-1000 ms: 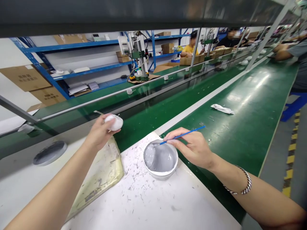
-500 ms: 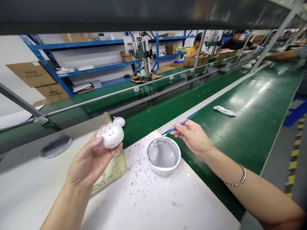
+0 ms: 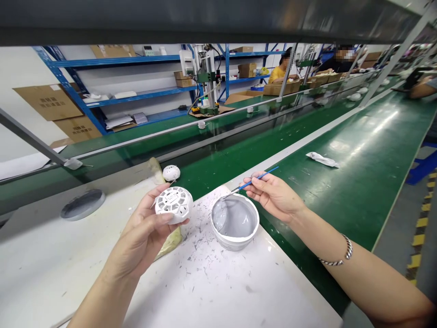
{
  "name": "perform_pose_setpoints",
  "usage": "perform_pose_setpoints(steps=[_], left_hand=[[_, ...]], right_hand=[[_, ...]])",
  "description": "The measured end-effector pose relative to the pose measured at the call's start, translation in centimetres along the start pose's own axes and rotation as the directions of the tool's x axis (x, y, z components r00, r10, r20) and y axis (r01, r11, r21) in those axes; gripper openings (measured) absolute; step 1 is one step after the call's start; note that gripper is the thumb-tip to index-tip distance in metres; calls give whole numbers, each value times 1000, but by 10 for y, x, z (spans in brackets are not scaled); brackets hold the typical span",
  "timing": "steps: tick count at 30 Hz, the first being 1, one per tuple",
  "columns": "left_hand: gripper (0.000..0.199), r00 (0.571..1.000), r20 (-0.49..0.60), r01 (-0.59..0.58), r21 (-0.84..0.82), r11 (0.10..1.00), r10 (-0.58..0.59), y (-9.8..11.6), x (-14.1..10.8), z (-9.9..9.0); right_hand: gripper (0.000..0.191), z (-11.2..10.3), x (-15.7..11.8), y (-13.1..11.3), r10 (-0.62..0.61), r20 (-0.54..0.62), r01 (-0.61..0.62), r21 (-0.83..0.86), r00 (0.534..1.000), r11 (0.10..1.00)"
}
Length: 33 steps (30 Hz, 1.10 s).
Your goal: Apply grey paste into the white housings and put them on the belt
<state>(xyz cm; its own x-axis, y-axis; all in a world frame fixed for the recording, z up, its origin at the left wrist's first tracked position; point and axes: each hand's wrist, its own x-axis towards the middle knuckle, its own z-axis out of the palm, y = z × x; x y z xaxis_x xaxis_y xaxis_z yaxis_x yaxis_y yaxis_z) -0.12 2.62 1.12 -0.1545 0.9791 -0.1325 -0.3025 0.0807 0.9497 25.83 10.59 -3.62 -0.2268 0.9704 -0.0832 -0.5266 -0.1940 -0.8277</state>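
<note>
1. your left hand (image 3: 141, 241) is closed around a white round housing (image 3: 173, 205), thumb on the near side, fingers behind and under; it's off the board, slotted face tilted up toward you, a pale label at its centre.
2. your right hand (image 3: 275, 196) pinches a blue brush (image 3: 264, 175) between thumb and fingers, handle end pointing up and right, bristle end down and left.
3. bristles sit at the far left rim of a white bowl (image 3: 235, 245); can't tell from this angle whether they touch the grey paste (image 3: 243, 213) inside or just the rim.
4. bowl stands upright on the white board (image 3: 205, 291), between your hands and a bit nearer the right one. grey flecks lie on the board, mostly left of the bowl.
5. under your left hand: a yellowish pad (image 3: 171, 243), partly covered by it. a grey-coated shallow dish (image 3: 83, 205) is on the board, well left of the pad.
6. a small white perforated piece (image 3: 171, 172) is just past your left fingers, near the pad's far end.
7. right side: a crumpled white packet (image 3: 322, 159) lies on the green surface (image 3: 327, 200), well apart from your right hand.
</note>
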Motion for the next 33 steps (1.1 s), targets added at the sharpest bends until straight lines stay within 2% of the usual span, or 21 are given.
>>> perform_pose_setpoints(steps=[7, 14, 16, 21, 24, 28, 33], left_hand=[[62, 985, 167, 22, 67, 998, -33, -11, -8, 0], [38, 966, 248, 36, 142, 989, -71, -17, -14, 5], [35, 965, 249, 38, 182, 983, -84, -18, -14, 6], [32, 988, 148, 21, 196, 980, -51, -20, -16, 10], [32, 989, 115, 71, 150, 986, -89, -20, -17, 13], [32, 964, 129, 222, 84, 971, -232, -22, -18, 15], [26, 933, 183, 316, -8, 949, -310, -23, -19, 17]], right_hand=[[28, -1, -1, 2, -68, -54, 65, -58, 996, 996], [30, 0, -2, 1, -71, -72, 66, -73, 995, 995], [30, -1, -2, 2, -81, -63, 75, -83, 995, 994], [30, 2, -3, 1, -89, -41, 86, -80, 995, 993], [29, 14, -4, -7, -113, -4, 113, -69, 994, 991], [29, 40, -11, -18, -162, 81, 166, -43, 983, 985], [27, 60, -24, -15, -255, 217, 289, -146, 942, 946]])
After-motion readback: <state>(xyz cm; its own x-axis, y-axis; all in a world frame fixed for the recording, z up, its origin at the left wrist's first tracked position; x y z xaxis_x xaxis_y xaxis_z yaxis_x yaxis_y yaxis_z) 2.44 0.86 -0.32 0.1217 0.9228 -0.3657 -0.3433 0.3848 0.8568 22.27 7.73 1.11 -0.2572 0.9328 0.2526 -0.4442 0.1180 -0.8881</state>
